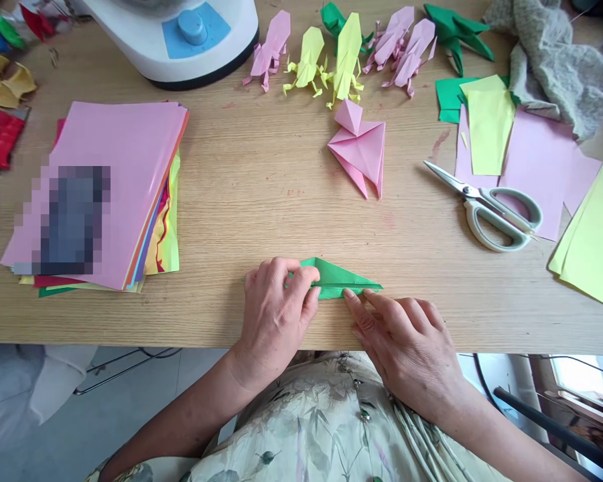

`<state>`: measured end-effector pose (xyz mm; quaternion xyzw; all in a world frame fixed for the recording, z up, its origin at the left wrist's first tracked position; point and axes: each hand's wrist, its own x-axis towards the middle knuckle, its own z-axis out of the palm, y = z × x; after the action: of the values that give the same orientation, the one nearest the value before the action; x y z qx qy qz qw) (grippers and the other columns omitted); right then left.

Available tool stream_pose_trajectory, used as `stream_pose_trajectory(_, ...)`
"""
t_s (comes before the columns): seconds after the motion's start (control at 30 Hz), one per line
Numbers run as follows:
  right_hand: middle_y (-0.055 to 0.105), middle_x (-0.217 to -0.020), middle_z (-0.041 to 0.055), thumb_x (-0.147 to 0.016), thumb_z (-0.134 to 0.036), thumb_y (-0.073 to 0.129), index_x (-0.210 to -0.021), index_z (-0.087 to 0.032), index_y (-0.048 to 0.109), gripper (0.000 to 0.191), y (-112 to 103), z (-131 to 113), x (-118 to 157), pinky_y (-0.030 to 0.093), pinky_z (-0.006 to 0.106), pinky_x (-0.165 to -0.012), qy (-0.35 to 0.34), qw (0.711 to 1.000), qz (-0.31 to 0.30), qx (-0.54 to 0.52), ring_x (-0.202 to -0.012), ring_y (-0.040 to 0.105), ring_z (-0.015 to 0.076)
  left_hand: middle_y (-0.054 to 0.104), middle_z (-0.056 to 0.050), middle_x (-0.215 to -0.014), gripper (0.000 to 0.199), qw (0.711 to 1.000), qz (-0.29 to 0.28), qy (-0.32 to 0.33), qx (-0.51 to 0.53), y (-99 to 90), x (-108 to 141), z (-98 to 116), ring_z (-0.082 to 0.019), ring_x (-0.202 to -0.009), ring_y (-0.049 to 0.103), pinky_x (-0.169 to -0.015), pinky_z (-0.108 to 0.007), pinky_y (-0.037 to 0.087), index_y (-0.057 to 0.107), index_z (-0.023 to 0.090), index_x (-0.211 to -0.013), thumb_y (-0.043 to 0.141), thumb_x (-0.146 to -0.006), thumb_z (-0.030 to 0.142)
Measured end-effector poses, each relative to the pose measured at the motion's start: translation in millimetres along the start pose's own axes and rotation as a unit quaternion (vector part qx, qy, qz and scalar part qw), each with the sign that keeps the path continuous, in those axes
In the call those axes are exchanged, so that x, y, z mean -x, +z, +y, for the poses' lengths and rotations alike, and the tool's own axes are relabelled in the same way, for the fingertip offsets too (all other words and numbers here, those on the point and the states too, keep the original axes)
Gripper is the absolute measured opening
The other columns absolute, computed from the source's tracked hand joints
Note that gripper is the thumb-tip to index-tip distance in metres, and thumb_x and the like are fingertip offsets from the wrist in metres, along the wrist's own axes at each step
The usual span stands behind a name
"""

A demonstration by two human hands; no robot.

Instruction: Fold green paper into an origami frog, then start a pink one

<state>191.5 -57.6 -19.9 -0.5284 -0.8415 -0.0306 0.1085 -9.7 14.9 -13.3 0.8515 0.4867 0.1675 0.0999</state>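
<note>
**Floral garment (306, 428) below, green paper (342, 276) on the tabletop (251, 187)**

The left hand (280, 301) curls over the green paper near the tabletop's front edge, its fingers pinching the sheet, apparently to anchor it. The right hand (405, 335) sets thumb and forefinger against the lower edge by the pointed end, likely to hold the layers flat; whether those fingers also pinch, one cannot tell. Scissors (475, 194) lie to the right, handles turned nearer the person, perhaps for easy reach. Folded figures (349, 57) stand at the far side, seemingly out of the hands' way.
</note>
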Motion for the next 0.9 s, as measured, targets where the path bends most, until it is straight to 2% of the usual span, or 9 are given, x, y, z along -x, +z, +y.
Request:
stream_pose_trajectory(0.13,0.065,-0.119,0.0152,-0.090,-0.008,0.054,-0.133,-0.003,0.057,0.043,-0.7,-2.6,-2.4,0.040,0.038,-0.074,-0.028,1.000,-0.005,-0.006,-0.091,0.051,0.0233,0.059,-0.007,-0.104,0.011,0.999,0.007,0.029,-0.011,2.4,0.2,0.6,-0.022,-0.091,0.052,-0.080,-0.038,0.040,0.061,0.022,-0.100,0.053,-0.095,0.017)
stream_pose_trajectory(0.27,0.065,-0.118,0.0172,-0.090,-0.005,0.049,-0.132,0.003,0.056,0.044,-0.6,-3.7,-2.9,0.041,0.038,-0.076,-0.050,0.999,-0.009,-0.012,-0.088,0.050,0.0235,0.060,-0.006,-0.103,0.010,1.000,0.000,0.028,0.007,6.1,-1.6,-1.4,-0.021,-0.092,0.053,-0.082,-0.038,0.040,0.061,0.021,-0.097,0.052,-0.096,0.018)
stream_pose_trajectory(0.4,0.066,-0.116,0.0139,-0.090,-0.006,0.046,-0.140,-0.006,0.052,0.050,0.0,-4.9,-4.8,0.040,0.038,-0.076,-0.056,0.998,-0.013,0.008,-0.085,0.049,0.0234,0.059,-0.006,-0.104,0.010,1.000,-0.009,0.018,0.007,7.9,-2.7,-2.4,-0.021,-0.093,0.053,-0.082,-0.037,0.040,0.061,0.021,-0.098,0.051,-0.097,0.018)
stream_pose_trajectory(0.5,0.066,-0.111,0.0111,-0.094,-0.016,0.050,-0.141,-0.013,0.052,0.047,0.9,-7.0,-8.3,0.039,0.038,-0.074,-0.053,0.998,-0.009,0.022,-0.082,0.049,0.0231,0.058,-0.006,-0.103,0.011,1.000,-0.014,0.010,0.015,7.9,-2.4,-2.9,-0.021,-0.093,0.054,-0.081,-0.037,0.039,0.061,0.022,-0.098,0.050,-0.098,0.019)
stream_pose_trajectory(0.6,0.066,-0.109,0.0102,-0.095,-0.025,0.054,-0.138,-0.013,0.056,0.044,0.9,-9.4,-11.5,0.038,0.038,-0.071,-0.031,0.999,-0.008,0.016,-0.080,0.048,0.0222,0.057,-0.006,-0.105,0.014,0.999,-0.021,0.004,0.034,6.8,-1.5,-3.7,-0.021,-0.095,0.054,-0.082,-0.038,0.039,0.061,0.022,-0.098,0.048,-0.098,0.018)
stream_pose_trajectory(0.7,0.067,-0.108,0.0095,-0.095,-0.026,0.056,-0.135,-0.013,0.058,0.042,0.1,-10.7,-12.6,0.037,0.038,-0.071,-0.014,1.000,-0.007,0.006,-0.080,0.048,0.0221,0.058,-0.006,-0.106,0.014,0.998,-0.026,-0.005,0.056,5.7,-0.4,-4.9,-0.022,-0.097,0.055,-0.084,-0.038,0.040,0.059,0.022,-0.101,0.046,-0.098,0.016)
stream_pose_trajectory(0.9,0.068,-0.109,0.0123,-0.096,-0.024,0.055,-0.133,-0.003,0.057,0.043,0.8,-9.9,-8.8,0.037,0.039,-0.075,-0.010,1.000,0.008,-0.008,-0.083,0.049,0.0225,0.057,-0.007,-0.109,0.024,0.996,-0.033,-0.014,0.081,6.7,1.2,-8.1,-0.023,-0.101,0.055,-0.087,-0.040,0.042,0.053,0.020,-0.110,0.045,-0.092,0.006)
